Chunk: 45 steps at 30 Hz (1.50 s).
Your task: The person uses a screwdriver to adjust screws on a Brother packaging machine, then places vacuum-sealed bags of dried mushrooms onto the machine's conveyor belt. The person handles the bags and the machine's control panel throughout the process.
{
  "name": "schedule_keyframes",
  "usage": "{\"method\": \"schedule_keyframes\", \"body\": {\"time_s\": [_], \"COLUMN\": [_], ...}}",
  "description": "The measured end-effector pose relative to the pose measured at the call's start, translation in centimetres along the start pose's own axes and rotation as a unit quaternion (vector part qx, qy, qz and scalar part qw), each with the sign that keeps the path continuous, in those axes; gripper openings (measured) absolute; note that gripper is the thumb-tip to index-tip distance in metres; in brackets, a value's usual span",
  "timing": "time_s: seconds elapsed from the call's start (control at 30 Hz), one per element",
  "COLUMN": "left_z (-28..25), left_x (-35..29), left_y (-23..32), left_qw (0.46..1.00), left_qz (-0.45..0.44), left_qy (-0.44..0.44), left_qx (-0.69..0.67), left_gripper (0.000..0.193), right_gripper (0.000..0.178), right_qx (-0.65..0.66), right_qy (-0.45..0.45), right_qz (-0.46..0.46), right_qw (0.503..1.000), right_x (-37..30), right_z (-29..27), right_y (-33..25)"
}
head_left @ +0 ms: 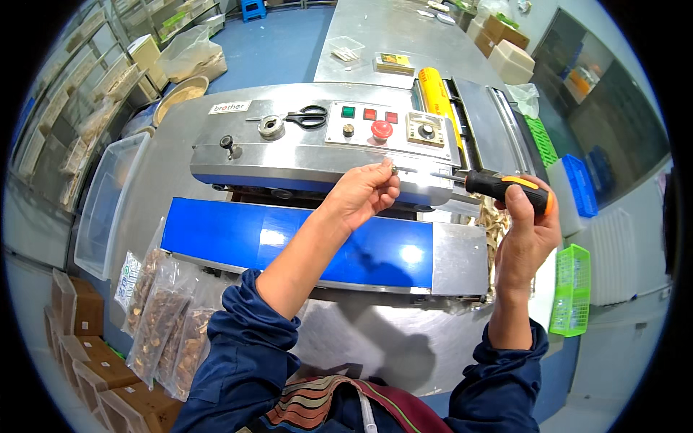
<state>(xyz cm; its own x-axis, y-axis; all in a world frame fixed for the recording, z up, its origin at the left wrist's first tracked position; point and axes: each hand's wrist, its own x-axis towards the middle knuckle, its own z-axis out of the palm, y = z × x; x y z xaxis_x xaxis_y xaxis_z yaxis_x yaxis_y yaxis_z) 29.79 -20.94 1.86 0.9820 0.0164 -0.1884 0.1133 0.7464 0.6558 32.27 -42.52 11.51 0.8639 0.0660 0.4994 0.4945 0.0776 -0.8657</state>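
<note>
My right hand is wrapped round the black and orange handle of a screwdriver, its thumb along the grip and its shaft pointing left. In front of that shaft, my left hand pinches a small metal piece, too small to name exactly. Both hands are over the front edge of a steel bag-sealing machine. Its panel carries a red stop button and a dial. Black scissors and a metal ring-shaped part rest on its top.
A blue conveyor belt runs along the machine's near side. Bags of dried pieces lie at the left edge, beside a clear plastic tub. A green basket stands at right. Cardboard boxes are stacked at lower left.
</note>
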Motion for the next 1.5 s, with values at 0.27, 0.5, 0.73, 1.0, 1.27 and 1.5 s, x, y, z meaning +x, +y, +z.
{"method": "schedule_keyframes", "body": {"time_s": [0.27,0.5,0.73,1.0,1.27,1.5], "left_z": [-0.5,0.5,0.5,2.5,3.1,3.1], "left_x": [0.1,0.2,1.0,1.1,1.8,1.2], "left_y": [0.1,0.3,-0.3,-0.2,-1.3,-1.6], "left_qw": [0.996,0.988,0.994,0.982,0.979,0.99], "left_qz": [0.035,0.035,0.043,0.08,0.122,0.057], "left_qy": [-0.002,0.077,0.097,0.157,0.146,0.114], "left_qx": [0.078,0.13,0.034,0.061,0.07,0.061], "left_gripper": [0.016,0.016,0.011,0.008,0.01,0.032], "right_gripper": [0.026,0.029,0.034,0.029,0.031,0.031], "right_qx": [-0.01,-0.089,-0.132,-0.103,-0.168,-0.184], "right_qy": [-0.031,-0.094,-0.081,-0.044,-0.055,-0.091], "right_qz": [0.01,-0.055,-0.183,-0.11,-0.167,-0.236], "right_qw": [0.999,0.99,0.971,0.988,0.97,0.95], "right_x": [0.1,-0.3,-1.1,-0.7,0.3,1.6], "right_z": [0.2,1.2,2.2,1.9,2.0,2.4], "right_y": [-0.2,-0.9,0.3,0.4,0.5,1.2]}}
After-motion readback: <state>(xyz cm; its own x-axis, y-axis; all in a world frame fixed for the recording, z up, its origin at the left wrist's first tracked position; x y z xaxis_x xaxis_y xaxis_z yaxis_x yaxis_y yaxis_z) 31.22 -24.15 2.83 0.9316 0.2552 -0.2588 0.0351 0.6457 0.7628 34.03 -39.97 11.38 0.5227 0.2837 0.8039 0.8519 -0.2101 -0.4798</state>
